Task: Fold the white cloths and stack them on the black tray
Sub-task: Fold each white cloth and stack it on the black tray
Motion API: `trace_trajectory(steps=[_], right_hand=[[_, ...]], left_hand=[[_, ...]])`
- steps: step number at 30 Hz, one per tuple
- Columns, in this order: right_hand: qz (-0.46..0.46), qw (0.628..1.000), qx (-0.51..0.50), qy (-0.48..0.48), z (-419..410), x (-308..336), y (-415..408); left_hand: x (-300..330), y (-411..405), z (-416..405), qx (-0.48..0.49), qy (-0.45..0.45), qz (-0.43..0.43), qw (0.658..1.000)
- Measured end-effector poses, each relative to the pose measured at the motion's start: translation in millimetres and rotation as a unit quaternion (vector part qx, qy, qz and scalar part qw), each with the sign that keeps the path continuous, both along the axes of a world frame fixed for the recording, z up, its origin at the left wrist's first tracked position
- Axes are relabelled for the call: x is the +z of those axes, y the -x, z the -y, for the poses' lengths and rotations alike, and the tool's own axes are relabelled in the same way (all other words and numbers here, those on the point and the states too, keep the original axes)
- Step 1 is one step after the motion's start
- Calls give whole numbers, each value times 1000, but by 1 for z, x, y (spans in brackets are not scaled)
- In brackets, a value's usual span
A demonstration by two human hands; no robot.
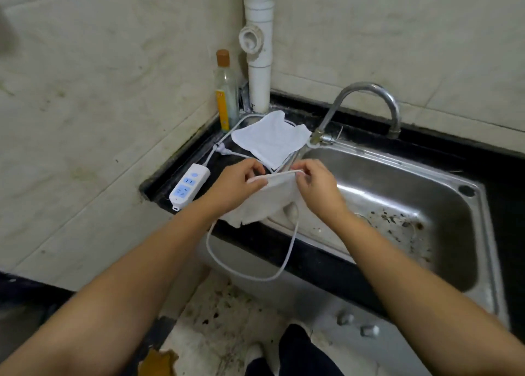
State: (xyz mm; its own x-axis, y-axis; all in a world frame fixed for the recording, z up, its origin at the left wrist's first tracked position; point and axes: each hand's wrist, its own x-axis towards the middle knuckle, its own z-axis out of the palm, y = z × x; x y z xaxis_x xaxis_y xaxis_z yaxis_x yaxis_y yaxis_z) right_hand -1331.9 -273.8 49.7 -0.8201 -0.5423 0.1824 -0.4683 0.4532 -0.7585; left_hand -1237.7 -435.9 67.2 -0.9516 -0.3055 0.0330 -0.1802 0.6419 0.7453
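- The person's left hand and right hand each pinch the folded top edge of a soft white cloth, fingers curled onto the fabric at either end.
- That cloth is held up over the front of the black stone counter, beside the left rim of the stainless steel sink; its lower part drapes down onto the counter.
- A second white cloth lies flat farther back on the counter, near the base of the curved metal tap.
- A white power strip with blue sockets rests at the counter's left, and its white cable loops over the front edge.
- A clear glass bottle with a brown cap stands in the corner beside a white plastic pipe.
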Motion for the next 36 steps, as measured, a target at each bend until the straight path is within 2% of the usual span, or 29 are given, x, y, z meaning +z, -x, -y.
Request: trace_trajectory(steps=[3,6,11,14,18,23,26,29,33,36], right_hand=[[-44,997,-55,25,-48,28,9],[-29,983,-152,102,-110,51,17],[17,927,-294,233,-234,74,27],[36,895,-349,275,-311,75,34],[48,871,-409,269,-411,73,52],[89,862,-446,225,-525,74,89],[84,867,-439,219,-580,83,99],[86,874,-429,213,-625,77,97],[128,879,-417,194,-663,31,75],[204,881,-399,150,-675,-22,40]], left_hand=[[3,13,-16,-49,49,3,998],[17,37,-46,-82,44,-41,995],[52,80,-131,-147,-117,-65,980],[58,109,-201,-184,-164,-47,968],[53,157,-308,-208,-239,-36,948],[32,221,-437,-166,-304,10,938],[30,240,-497,-152,-361,1,920],[16,244,-532,-177,-397,11,900],[-29,224,-552,-205,-379,77,899],[-75,196,-548,-217,-288,153,920]])
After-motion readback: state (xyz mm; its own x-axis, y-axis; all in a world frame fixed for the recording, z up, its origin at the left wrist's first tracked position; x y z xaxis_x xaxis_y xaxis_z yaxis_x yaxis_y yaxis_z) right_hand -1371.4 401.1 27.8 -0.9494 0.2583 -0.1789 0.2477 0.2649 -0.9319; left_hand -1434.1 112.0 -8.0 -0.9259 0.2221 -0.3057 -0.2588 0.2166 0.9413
